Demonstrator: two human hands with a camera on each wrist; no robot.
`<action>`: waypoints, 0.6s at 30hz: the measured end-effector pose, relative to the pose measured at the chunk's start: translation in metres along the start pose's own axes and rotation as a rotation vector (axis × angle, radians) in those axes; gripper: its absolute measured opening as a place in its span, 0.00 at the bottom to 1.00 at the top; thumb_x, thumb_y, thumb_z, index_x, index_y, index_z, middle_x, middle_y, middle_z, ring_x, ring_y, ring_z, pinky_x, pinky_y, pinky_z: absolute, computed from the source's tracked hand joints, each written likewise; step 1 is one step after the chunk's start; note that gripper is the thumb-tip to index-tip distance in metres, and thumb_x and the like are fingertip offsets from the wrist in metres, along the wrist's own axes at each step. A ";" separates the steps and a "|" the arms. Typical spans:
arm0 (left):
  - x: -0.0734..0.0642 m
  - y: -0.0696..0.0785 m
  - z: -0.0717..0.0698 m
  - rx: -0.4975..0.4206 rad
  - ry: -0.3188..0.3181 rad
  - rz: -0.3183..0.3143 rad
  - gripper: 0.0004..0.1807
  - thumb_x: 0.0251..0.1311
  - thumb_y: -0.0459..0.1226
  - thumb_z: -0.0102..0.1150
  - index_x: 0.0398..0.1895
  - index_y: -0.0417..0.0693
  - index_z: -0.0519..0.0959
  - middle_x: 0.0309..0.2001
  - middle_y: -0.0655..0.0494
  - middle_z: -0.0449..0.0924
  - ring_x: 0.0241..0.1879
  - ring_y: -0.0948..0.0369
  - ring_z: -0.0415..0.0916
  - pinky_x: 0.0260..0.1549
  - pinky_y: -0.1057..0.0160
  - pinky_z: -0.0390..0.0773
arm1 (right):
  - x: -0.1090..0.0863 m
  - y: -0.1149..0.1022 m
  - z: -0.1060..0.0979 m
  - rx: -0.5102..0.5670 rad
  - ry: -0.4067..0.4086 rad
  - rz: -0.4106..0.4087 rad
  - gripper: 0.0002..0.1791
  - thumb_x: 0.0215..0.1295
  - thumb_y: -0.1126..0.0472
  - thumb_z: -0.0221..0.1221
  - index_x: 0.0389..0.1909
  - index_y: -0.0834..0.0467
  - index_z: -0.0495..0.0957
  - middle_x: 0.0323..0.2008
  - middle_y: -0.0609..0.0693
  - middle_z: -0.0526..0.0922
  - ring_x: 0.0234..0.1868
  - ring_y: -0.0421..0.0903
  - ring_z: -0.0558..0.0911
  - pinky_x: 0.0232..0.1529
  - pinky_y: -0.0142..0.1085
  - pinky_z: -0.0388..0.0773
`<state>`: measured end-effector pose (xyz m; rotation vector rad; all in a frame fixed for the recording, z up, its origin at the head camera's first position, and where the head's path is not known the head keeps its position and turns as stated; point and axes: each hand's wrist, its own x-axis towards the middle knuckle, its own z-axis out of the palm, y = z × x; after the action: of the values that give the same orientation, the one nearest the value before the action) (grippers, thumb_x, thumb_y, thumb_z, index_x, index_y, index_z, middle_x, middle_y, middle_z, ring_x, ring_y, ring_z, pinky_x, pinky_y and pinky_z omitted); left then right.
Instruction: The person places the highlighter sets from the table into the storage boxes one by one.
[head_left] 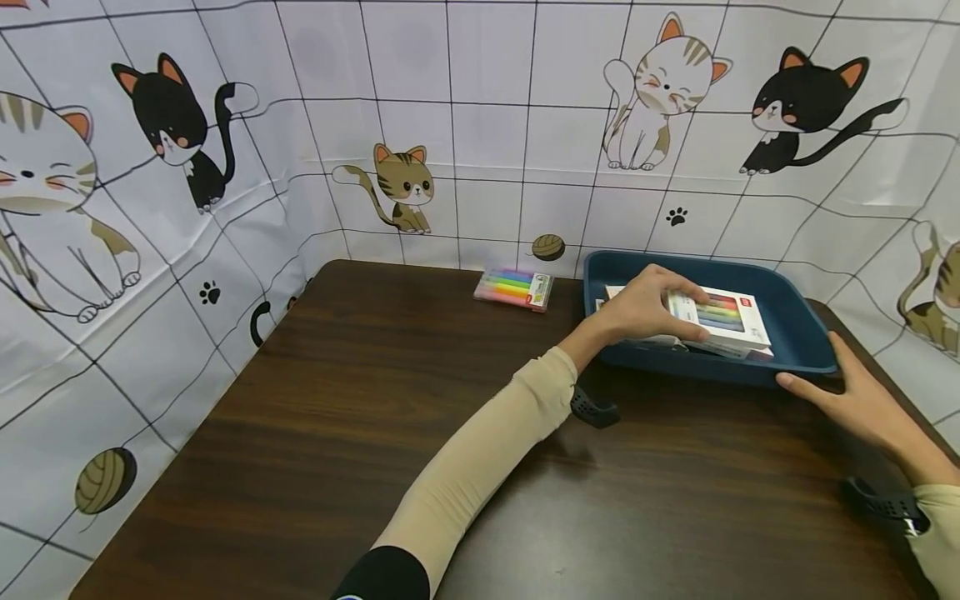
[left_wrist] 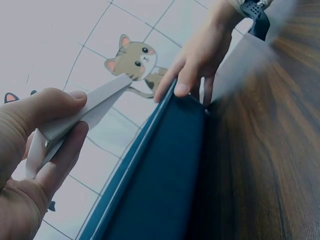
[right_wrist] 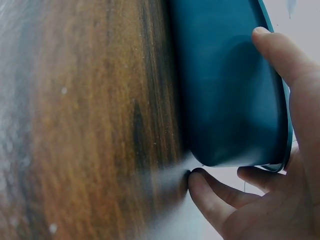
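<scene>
My left hand [head_left: 648, 304] is above the blue plastic tray [head_left: 802, 321] and pinches a white box [head_left: 750, 321] with a window showing coloured sticks. In the left wrist view, the thumb lies on one face of this box [left_wrist: 107, 97] and fingers on the opposite face. Under it, other white packaging [head_left: 759, 354] shows in the tray, partly hidden by the held box and the hand. At the tray's near right corner, my right hand [head_left: 862, 400] grips it; in the right wrist view the thumb presses near the rim [right_wrist: 272, 70] while fingers curl round the end.
On the dark wooden table [head_left: 420, 400], left of the tray, lies a clear pack of rainbow-coloured pens [head_left: 513, 289]. A white sheet with printed cats and grid lines [head_left: 487, 142] hangs behind and along both sides. Black straps [head_left: 595, 408] are at both wrists.
</scene>
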<state>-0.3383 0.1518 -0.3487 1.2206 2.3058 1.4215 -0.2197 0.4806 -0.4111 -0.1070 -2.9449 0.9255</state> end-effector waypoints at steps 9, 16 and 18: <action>0.004 0.000 0.006 0.015 0.033 -0.029 0.28 0.49 0.44 0.82 0.56 0.55 0.86 0.61 0.64 0.66 0.51 0.69 0.64 0.42 0.74 0.73 | 0.000 -0.002 -0.001 0.015 -0.012 -0.003 0.61 0.71 0.38 0.58 0.78 0.54 0.19 0.75 0.77 0.28 0.71 0.82 0.38 0.58 0.80 0.41; 0.006 -0.001 0.013 0.088 0.094 -0.120 0.27 0.49 0.48 0.82 0.55 0.61 0.86 0.65 0.64 0.62 0.58 0.70 0.57 0.45 0.73 0.68 | 0.002 0.000 -0.002 0.044 -0.016 -0.045 0.59 0.71 0.41 0.59 0.80 0.52 0.21 0.75 0.77 0.34 0.71 0.82 0.42 0.58 0.80 0.42; 0.007 -0.001 0.015 0.092 0.102 -0.124 0.27 0.48 0.49 0.81 0.55 0.62 0.86 0.65 0.65 0.62 0.58 0.70 0.57 0.45 0.73 0.67 | 0.002 0.001 -0.003 0.049 -0.022 -0.048 0.59 0.72 0.41 0.58 0.80 0.52 0.21 0.75 0.77 0.35 0.71 0.82 0.42 0.58 0.80 0.42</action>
<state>-0.3356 0.1670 -0.3555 1.0295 2.4922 1.3798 -0.2215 0.4834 -0.4092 -0.0244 -2.9284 0.9977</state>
